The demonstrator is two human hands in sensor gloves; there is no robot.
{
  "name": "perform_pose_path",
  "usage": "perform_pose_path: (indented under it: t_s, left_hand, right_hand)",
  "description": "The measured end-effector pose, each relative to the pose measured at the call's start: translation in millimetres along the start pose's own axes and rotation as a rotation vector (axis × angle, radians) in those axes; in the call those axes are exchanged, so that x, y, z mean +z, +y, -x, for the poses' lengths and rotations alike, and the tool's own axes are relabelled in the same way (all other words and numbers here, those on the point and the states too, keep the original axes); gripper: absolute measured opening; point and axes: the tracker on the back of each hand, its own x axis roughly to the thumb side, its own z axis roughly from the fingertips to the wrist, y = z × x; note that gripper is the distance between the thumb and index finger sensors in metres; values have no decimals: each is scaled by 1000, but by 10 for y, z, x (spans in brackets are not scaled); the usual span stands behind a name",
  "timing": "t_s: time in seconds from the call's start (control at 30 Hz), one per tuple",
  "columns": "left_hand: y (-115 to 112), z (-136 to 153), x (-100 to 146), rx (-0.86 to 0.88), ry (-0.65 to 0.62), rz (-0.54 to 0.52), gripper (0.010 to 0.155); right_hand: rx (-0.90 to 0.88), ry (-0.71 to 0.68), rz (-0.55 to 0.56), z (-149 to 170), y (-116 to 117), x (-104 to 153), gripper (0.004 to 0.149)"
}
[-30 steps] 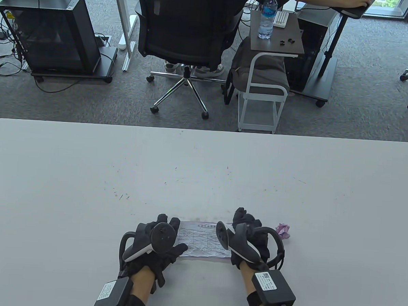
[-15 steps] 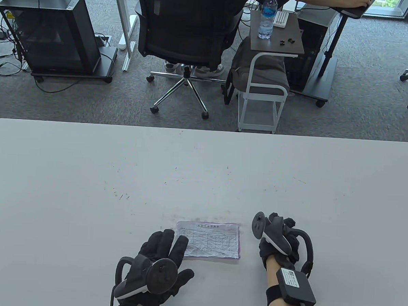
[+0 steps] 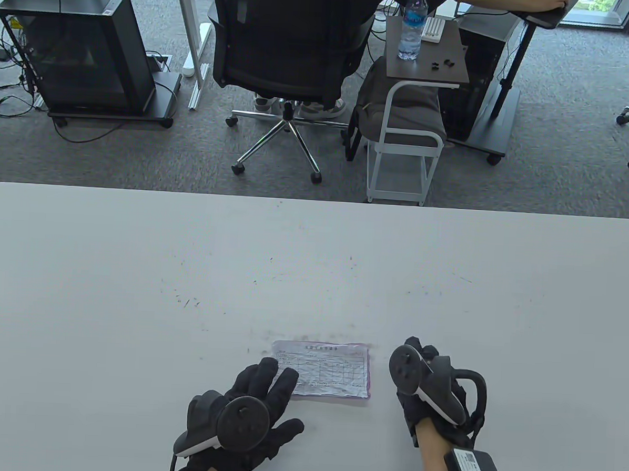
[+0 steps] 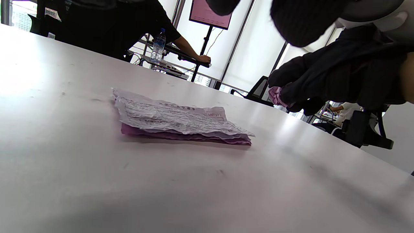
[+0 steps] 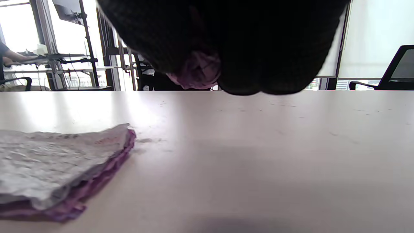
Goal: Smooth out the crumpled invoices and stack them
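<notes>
A flattened stack of invoices (image 3: 333, 371), white sheet on top and purple beneath, lies on the table near the front edge; it also shows in the left wrist view (image 4: 174, 118) and the right wrist view (image 5: 48, 161). My left hand (image 3: 270, 386) is open with fingers spread, its fingertips over the stack's near left corner; I cannot tell if they touch it. My right hand (image 3: 423, 367) is just right of the stack, a little above the table. It grips a crumpled pink invoice (image 4: 276, 95), seen between the fingers in the right wrist view (image 5: 199, 69).
The grey table (image 3: 134, 263) has faint scuff marks. Beyond its far edge stand an office chair (image 3: 287, 44), a small side table with a water bottle (image 3: 412, 25) and a black cabinet (image 3: 82, 49).
Both hands left the stack. The right hand went right to the crumpled pink invoice, took hold of it and drew back. The left hand pulled back to the stack's near left corner.
</notes>
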Motion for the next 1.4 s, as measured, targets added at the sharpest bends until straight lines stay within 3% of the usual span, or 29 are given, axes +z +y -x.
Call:
perform_pose_path:
  t_s: [0.13,0.23,0.33,0.4,0.47,0.57,0.7,0.93,1.13,1.23,1.33,1.4]
  left_hand:
    - [19,-39,16,107,-58,-7,81]
    - [45,-55,50,179,-94,-44,80]
    - [102,-22,82,290,-101,-52,74]
    - [116,1,96,364,-104,-91,69]
    - [80,11,99,450,-103,-75,70]
    - [-8,13,84,611,-107,-39,77]
    - [-73,-14,30,709,-110,-19,78]
    - [-15,-34,57,686,-143,-80,64]
    - [-37,-87,39,632,-153,-57,52]
    - [-22,-53,59,646,-139,-91,49]
    - [-10,-24,73,666,-120,-120,46]
    - [-13,-30,69,650,-115,-108,45]
  right_hand:
    - [-234,-128,58,-263,-162,332,56]
    - [-373,-237,29,-461,-214,573,58]
    - [-451,-260,-7,-588,-222,747,59]
    - [-456,-315,7,-622,-221,794,61]
    - [-485,-384,54,-626,-199,820,62]
    - [-576,-496,17,-647,-153,841,65]
    - [-559,-620,64,-734,-173,887,68]
    - [-589,-577,128,-677,-197,886,63]
    - [-699,-541,135,-610,-144,850,49]
    - [-729,-480,34,-600,-94,819,56]
    - [-724,-492,23,-599,-66,799,55]
    - [-725,-541,3,-606,-65,800,67]
